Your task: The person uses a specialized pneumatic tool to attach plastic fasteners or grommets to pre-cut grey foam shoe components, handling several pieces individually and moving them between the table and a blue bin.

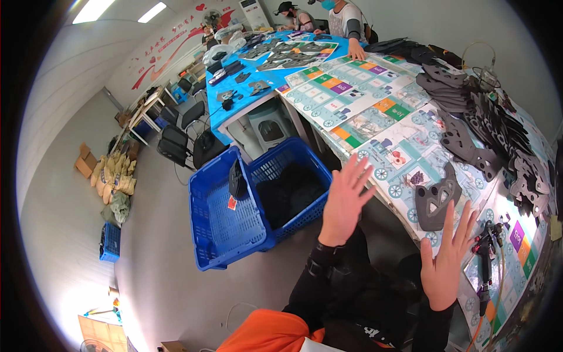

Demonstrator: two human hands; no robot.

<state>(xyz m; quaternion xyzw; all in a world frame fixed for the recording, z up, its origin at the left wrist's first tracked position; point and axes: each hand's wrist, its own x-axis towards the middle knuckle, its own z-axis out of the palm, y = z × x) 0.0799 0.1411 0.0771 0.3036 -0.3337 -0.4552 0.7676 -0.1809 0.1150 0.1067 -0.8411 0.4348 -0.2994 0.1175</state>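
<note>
My left hand [346, 202] is raised with fingers spread and palm showing, holding nothing, at the table's near left edge beside the blue crates. My right hand [444, 264] is also up, fingers apart and nothing in it, over the near edge of the table. Just beyond its fingertips a dark grey moulded piece with cut-out holes [435, 206] lies on the printed table cover [375, 158]. Right of that hand rests a black handheld tool [485, 261] with an orange hose. More grey moulded pieces [469, 146] are heaped along the table's right side.
On the floor at left, a blue plastic crate [220, 211] holds a black item; the crate [293, 152] beside it contains dark material. A blue-covered table [258, 73] with grey parts stands farther off. A co-worker's hand [356, 50] rests on the far table. Black chairs [174, 144] stand left.
</note>
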